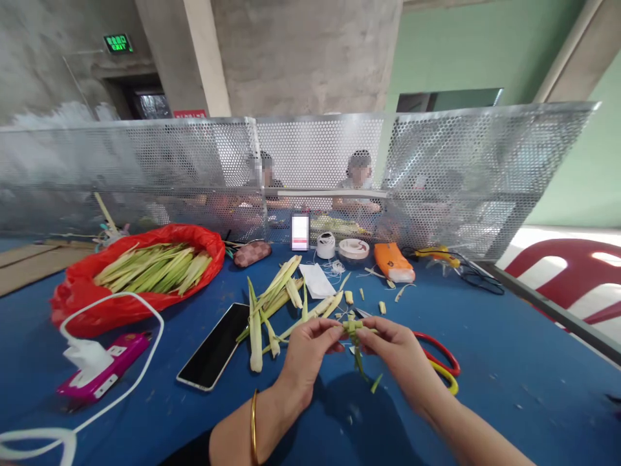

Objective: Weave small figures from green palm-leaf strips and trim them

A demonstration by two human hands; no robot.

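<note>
Both hands meet low over the blue counter (509, 362), sharing a small folded leaf piece (353, 325). The left hand (305, 353) has its grip pinched on one end and the right hand (392, 353) is closed on the other. The folds are too small to make out.

The right hand covers most of the scissors (452, 362) — only the red and yellow handles show. Loose leaf strips (272, 304) lie just beyond the hands, with a dark phone (216, 346) beside them. A red bag (82, 291) of leaves sits further left. The white cable (116, 395) runs off the bottom edge.

A perforated metal screen (485, 168) fences the counter's far side. Two people sit behind it, dim through the holes. Beyond them are bare concrete and a green wall, and a red chair (567, 259) is cut off at the right.
</note>
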